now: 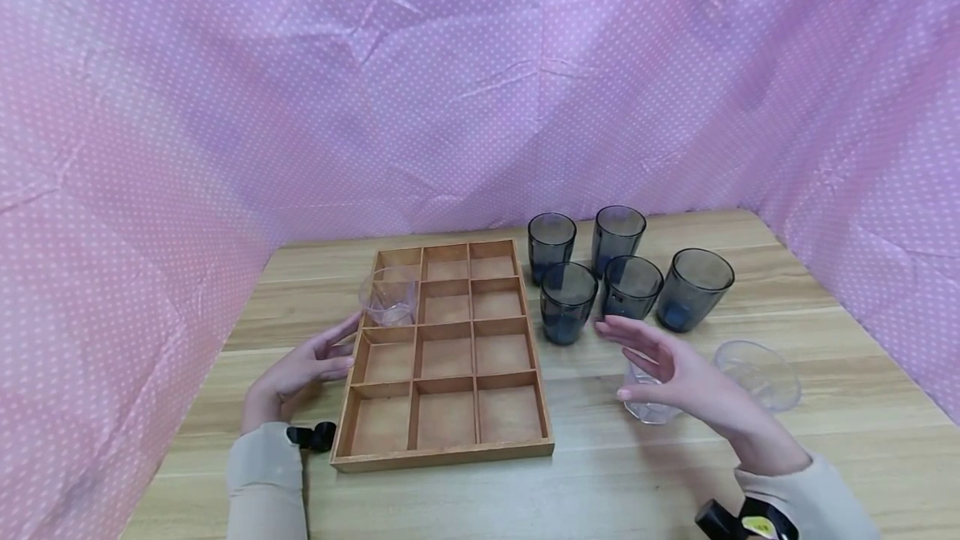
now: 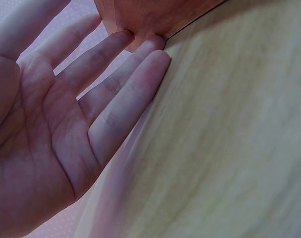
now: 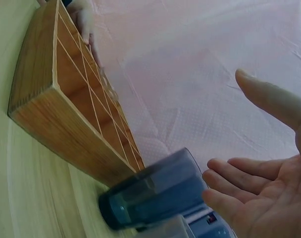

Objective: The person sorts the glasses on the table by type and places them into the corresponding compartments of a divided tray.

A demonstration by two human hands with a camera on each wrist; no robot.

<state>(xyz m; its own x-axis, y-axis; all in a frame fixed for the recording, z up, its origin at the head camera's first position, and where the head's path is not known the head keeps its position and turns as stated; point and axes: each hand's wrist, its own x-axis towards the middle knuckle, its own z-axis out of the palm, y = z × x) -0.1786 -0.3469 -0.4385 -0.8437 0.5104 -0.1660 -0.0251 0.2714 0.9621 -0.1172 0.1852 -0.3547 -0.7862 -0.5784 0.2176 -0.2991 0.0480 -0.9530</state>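
Observation:
A wooden divided tray [image 1: 442, 458] lies on the table, with one clear glass [image 1: 390, 300] standing in its left column, second compartment from the back. Straight fingers of my left hand [image 1: 303, 369] touch the tray's left side; the left wrist view shows those fingertips [image 2: 158, 64] against the wood. My right hand [image 1: 675, 373] hovers with thumb and fingers spread over a second clear glass [image 1: 649, 408], partly hiding it. In the right wrist view nothing lies between that hand's thumb [image 3: 269, 96] and fingers. A third clear glass [image 1: 761, 377] is just right of this hand.
Several dark grey-blue tumblers stand right of the tray, among them a front one [image 1: 567, 307] close to the tray's edge and a rightmost one [image 1: 693, 290]. Pink dotted cloth [image 1: 480, 107] hangs behind and beside the wooden table [image 1: 600, 490].

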